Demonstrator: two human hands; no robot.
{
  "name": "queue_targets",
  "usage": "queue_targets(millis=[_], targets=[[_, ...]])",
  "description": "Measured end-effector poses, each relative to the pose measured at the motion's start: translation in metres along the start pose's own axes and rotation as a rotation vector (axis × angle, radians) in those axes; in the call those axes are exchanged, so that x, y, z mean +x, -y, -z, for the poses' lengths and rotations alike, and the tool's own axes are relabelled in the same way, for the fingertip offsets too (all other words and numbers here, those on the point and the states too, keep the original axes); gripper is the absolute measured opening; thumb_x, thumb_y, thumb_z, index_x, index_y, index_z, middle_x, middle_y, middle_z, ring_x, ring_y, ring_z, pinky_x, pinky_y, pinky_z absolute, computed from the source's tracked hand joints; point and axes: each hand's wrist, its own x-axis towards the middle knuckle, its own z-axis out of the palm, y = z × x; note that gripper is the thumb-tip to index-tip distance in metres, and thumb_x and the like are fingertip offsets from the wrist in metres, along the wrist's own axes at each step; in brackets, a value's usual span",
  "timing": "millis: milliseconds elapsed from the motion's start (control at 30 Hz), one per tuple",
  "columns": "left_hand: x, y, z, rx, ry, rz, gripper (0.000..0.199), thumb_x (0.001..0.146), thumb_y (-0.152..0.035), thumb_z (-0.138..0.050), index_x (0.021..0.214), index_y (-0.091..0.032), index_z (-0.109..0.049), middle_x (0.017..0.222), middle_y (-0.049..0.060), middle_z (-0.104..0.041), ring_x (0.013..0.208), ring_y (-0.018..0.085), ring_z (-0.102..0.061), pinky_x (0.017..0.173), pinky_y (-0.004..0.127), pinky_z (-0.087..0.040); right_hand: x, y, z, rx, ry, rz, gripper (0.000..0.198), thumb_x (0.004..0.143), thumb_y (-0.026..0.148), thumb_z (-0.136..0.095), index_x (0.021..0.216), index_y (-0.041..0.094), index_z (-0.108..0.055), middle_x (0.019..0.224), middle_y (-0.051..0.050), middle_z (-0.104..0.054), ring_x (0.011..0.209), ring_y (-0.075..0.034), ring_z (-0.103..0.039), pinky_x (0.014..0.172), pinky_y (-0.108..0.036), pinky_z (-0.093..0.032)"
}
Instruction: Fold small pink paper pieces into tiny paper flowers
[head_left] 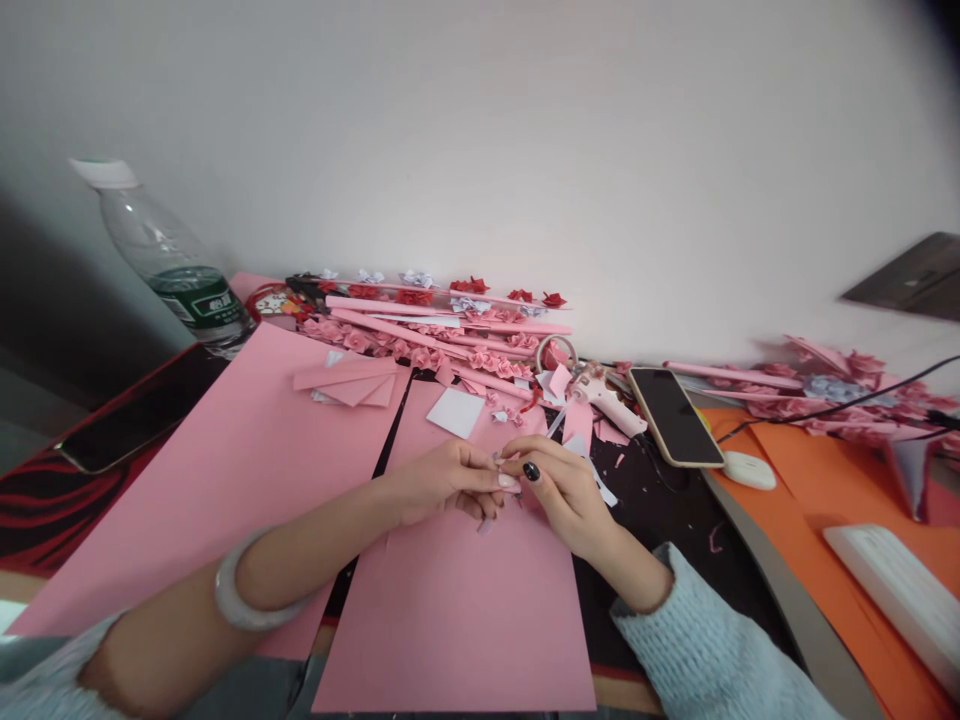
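My left hand [454, 482] and my right hand [566, 492] meet fingertip to fingertip above a pink paper sheet [457, 620]. Between them they pinch a small pale paper piece [486, 524], mostly covered by the fingers, so its shape is hard to make out. Just beyond the hands lies a square of white paper [455, 412]. A pink glue gun [611, 402] rests past my right hand, its nozzle pointing toward the hands. Folded pink paper pieces [352, 382] sit on a second large pink sheet [225, 500] to the left.
Pink rolled paper sticks [405, 335] and paper flowers [416, 280] line the wall. At the left stand a water bottle [172, 260] and a dark phone [124, 430]. To the right are another phone [675, 415], a white mouse [748, 470], orange paper [795, 490] and a white keyboard [896, 580].
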Motion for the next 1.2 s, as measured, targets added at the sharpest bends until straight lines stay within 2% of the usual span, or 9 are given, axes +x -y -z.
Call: queue_targets(millis=[167,333,467,533,633,767,867,1033,1200], targets=[[-0.001,0.0,-0.003,0.013,-0.014,-0.01,0.021,0.069,-0.03,-0.07,0.062,-0.011,-0.064,0.055,0.001,-0.061,0.05,0.009,-0.057,0.052,0.021,-0.044,0.0,0.002,0.001,0.03,0.0,-0.035,0.034,0.094,0.029,-0.032,0.084,0.018,-0.062,0.094,-0.009,-0.058,0.087,-0.019,-0.057,0.079,-0.032,-0.046],[-0.002,0.002,-0.003,0.086,0.005,-0.055,0.022,0.073,-0.032,-0.066,0.065,-0.011,-0.064,0.06,0.003,-0.064,0.054,0.012,-0.061,0.054,0.023,-0.048,0.001,0.001,0.001,0.059,-0.012,-0.058,0.035,0.094,0.028,-0.03,0.081,0.018,-0.061,0.094,-0.009,-0.057,0.086,-0.018,-0.056,0.078,-0.032,-0.045],[-0.001,0.004,-0.004,0.194,-0.013,-0.113,0.024,0.075,-0.034,-0.063,0.067,-0.011,-0.064,0.06,0.003,-0.064,0.052,0.013,-0.062,0.053,0.025,-0.05,0.002,-0.002,0.0,-0.045,-0.035,-0.123,0.022,0.092,0.025,-0.036,0.081,0.018,-0.054,0.078,-0.004,-0.053,0.072,-0.016,-0.052,0.067,-0.029,-0.041],[-0.001,0.006,-0.005,0.245,-0.023,-0.138,0.024,0.076,-0.034,-0.063,0.068,-0.011,-0.064,0.062,0.003,-0.064,0.052,0.013,-0.062,0.054,0.026,-0.051,0.002,-0.003,-0.001,-0.119,0.021,-0.15,0.018,0.089,0.024,-0.041,0.074,0.018,-0.049,0.067,0.0,-0.047,0.062,-0.013,-0.046,0.059,-0.025,-0.037],[0.0,0.008,-0.006,0.276,-0.015,-0.156,0.024,0.076,-0.034,-0.062,0.068,-0.011,-0.063,0.064,0.003,-0.064,0.054,0.014,-0.064,0.056,0.027,-0.052,0.002,-0.004,-0.003,-0.151,0.139,-0.143,0.024,0.088,0.019,-0.04,0.064,0.019,-0.041,0.061,0.003,-0.041,0.056,-0.011,-0.04,0.054,-0.023,-0.033],[0.0,0.01,-0.006,0.284,0.001,-0.139,0.024,0.074,-0.034,-0.064,0.068,-0.011,-0.063,0.063,0.003,-0.064,0.055,0.015,-0.065,0.057,0.026,-0.053,0.002,-0.004,-0.004,-0.089,0.218,-0.129,0.025,0.089,0.015,-0.037,0.064,0.019,-0.039,0.062,0.003,-0.041,0.055,-0.01,-0.041,0.052,-0.021,-0.032],[0.0,0.009,-0.006,0.289,-0.01,-0.146,0.025,0.074,-0.035,-0.064,0.067,-0.011,-0.064,0.063,0.004,-0.065,0.055,0.015,-0.064,0.056,0.026,-0.052,0.002,-0.005,-0.005,-0.08,0.171,-0.149,0.028,0.09,0.017,-0.037,0.062,0.019,-0.037,0.058,0.004,-0.039,0.052,-0.01,-0.039,0.05,-0.021,-0.031],[0.0,0.005,-0.006,0.265,-0.058,-0.175,0.028,0.075,-0.037,-0.063,0.064,-0.011,-0.064,0.059,0.004,-0.064,0.052,0.013,-0.062,0.053,0.025,-0.052,0.003,-0.009,-0.004,-0.056,-0.029,-0.247,0.033,0.093,0.027,-0.033,0.061,0.02,-0.037,0.055,0.004,-0.037,0.05,-0.01,-0.036,0.048,-0.022,-0.03],[0.0,0.006,-0.006,0.242,-0.078,-0.18,0.029,0.074,-0.039,-0.063,0.066,-0.011,-0.064,0.062,0.005,-0.064,0.053,0.014,-0.061,0.054,0.027,-0.053,0.003,-0.007,-0.004,-0.034,0.04,-0.236,0.028,0.089,0.023,-0.042,0.062,0.019,-0.04,0.056,0.004,-0.043,0.051,-0.01,-0.04,0.049,-0.022,-0.032]])
